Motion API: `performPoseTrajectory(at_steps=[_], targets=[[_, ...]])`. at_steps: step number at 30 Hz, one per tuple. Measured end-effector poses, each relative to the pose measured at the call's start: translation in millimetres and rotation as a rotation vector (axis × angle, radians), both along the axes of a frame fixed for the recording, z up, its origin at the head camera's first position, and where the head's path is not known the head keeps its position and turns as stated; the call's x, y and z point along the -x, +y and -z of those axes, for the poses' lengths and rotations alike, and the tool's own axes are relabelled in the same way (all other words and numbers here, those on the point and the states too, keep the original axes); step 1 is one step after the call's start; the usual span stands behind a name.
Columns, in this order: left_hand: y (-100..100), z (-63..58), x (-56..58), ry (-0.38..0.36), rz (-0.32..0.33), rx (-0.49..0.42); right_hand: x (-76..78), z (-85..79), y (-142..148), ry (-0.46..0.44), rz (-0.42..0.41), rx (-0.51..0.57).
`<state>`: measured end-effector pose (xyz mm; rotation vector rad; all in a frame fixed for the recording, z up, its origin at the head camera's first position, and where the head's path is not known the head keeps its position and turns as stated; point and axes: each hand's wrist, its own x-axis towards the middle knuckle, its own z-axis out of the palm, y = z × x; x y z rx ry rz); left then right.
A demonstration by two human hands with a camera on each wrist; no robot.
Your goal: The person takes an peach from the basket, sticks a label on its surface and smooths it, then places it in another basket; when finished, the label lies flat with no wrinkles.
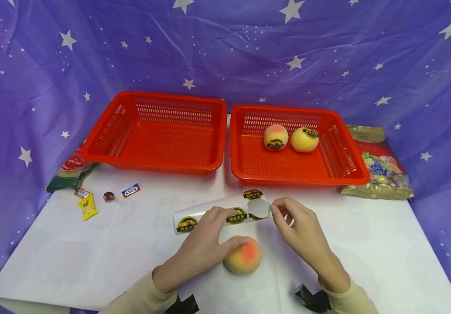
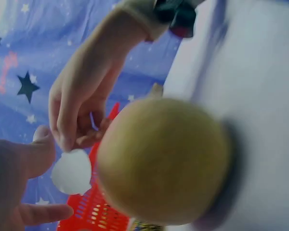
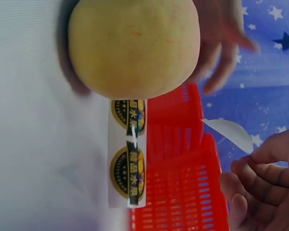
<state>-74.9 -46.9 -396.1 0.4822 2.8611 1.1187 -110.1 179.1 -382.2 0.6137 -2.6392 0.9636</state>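
Between finger and thumb, my right hand pinches the edge of a round sticker, whose pale back shows in all three views. The sticker hangs over the right end of a strip of fruit labels, printed black and gold. A peach, yellow with a red blush, sits on the table in front of the strip. My left hand hovers at the peach's left, its thumb above the fruit and its fingers over the strip. In the left wrist view, its fingers are spread, apart from the peach.
Two red baskets stand at the back; the left basket has a bare floor. In the right basket lie two labelled peaches. Wrapped candies and a lollipop lie at left. Printed bags flank the baskets.
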Motion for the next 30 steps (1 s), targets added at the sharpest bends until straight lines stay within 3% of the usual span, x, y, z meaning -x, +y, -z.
performPoseTrajectory(at_steps=[5,8,11,18,25,30], targets=[[-0.5,15.8,-26.5,0.085,0.056,0.014,-7.0,1.5,4.1,-0.004,0.032,0.004],[2.0,25.0,-35.9,0.053,0.111,-0.007,-13.5,3.2,5.5,-0.020,0.067,0.013],[6.4,33.5,-39.8,0.007,0.121,-0.015,-19.9,6.8,6.3,-0.037,0.103,0.030],[11.3,46.5,-37.0,-0.044,0.075,-0.084,-27.3,17.5,3.0,-0.041,0.115,0.069],[8.0,49.9,-27.1,-0.034,0.064,-0.208,-26.8,16.9,-2.7,-0.043,0.120,0.101],[5.1,45.7,-21.6,-0.182,0.065,-0.312,-25.8,16.0,-4.0,-0.020,0.126,0.106]])
